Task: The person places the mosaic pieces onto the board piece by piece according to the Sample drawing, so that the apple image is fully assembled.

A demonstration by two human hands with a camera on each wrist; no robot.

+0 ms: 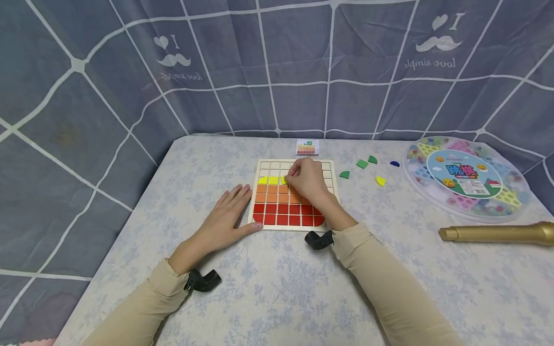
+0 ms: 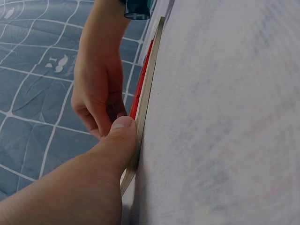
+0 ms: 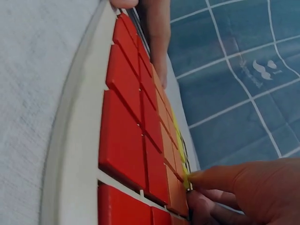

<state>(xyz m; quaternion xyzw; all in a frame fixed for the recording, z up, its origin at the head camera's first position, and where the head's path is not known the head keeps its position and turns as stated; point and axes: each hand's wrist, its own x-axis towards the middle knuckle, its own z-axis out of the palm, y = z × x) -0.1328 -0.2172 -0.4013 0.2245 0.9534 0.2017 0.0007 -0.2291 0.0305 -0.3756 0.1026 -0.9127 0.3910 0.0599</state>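
Observation:
A wooden grid board (image 1: 274,164) lies on the table, with rows of red tiles (image 1: 283,219), orange tiles (image 1: 271,197) and a partial yellow row above them. My right hand (image 1: 309,180) reaches over the board and pinches a yellow tile (image 1: 283,180) at the third square of the yellow row. The right wrist view shows its fingertips at that yellow tile (image 3: 186,181). My left hand (image 1: 222,218) lies spread beside the board's left edge, its thumb touching the near left corner. Part of the board's right side is hidden beneath my right hand and forearm.
Right of the board lie loose green pieces (image 1: 362,164), a yellow quarter piece (image 1: 381,181) and a dark blue piece (image 1: 395,164). A small pattern card (image 1: 307,146) sits behind the board. Farther right are a round clear game box (image 1: 465,173) and a gold rod (image 1: 493,233).

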